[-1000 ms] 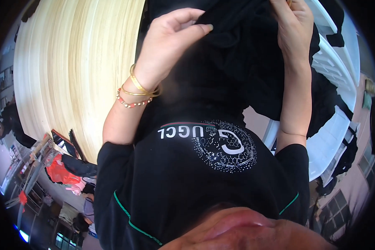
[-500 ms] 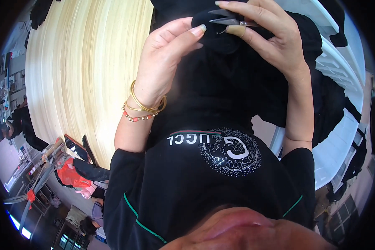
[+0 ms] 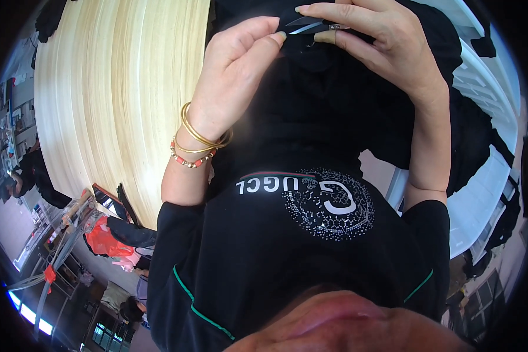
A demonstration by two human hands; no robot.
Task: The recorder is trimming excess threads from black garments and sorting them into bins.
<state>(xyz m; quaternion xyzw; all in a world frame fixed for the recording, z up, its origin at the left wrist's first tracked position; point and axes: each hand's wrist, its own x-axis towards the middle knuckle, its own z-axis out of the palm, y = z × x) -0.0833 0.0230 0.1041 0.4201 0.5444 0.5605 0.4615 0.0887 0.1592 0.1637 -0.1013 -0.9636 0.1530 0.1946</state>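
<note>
Thumb and forefinger of my left hand (image 3: 237, 67) are pinched together at the upper middle, over black cloth (image 3: 316, 61); they seem to grip a bit of it, though what lies between the tips is too small to see well. My right hand (image 3: 393, 50) is closed around a pair of thread snips (image 3: 306, 27). The blades point left, their tips just beside my left fingertips. A tan wrap covers the tip of my right thumb. Gold bangles (image 3: 196, 130) and a beaded bracelet ring my left wrist.
A pale wood-grain table (image 3: 123, 88) stands to the left. On the right, white slatted plastic (image 3: 481, 88) has black cloth draped over it. Red bags (image 3: 108, 237) sit at the lower left, near a person (image 3: 132, 308) in the background.
The snips have shifted left, bringing their tips nearer my left fingertips, and the blades look closer together. My left fingers have tilted slightly, still pinched.
</note>
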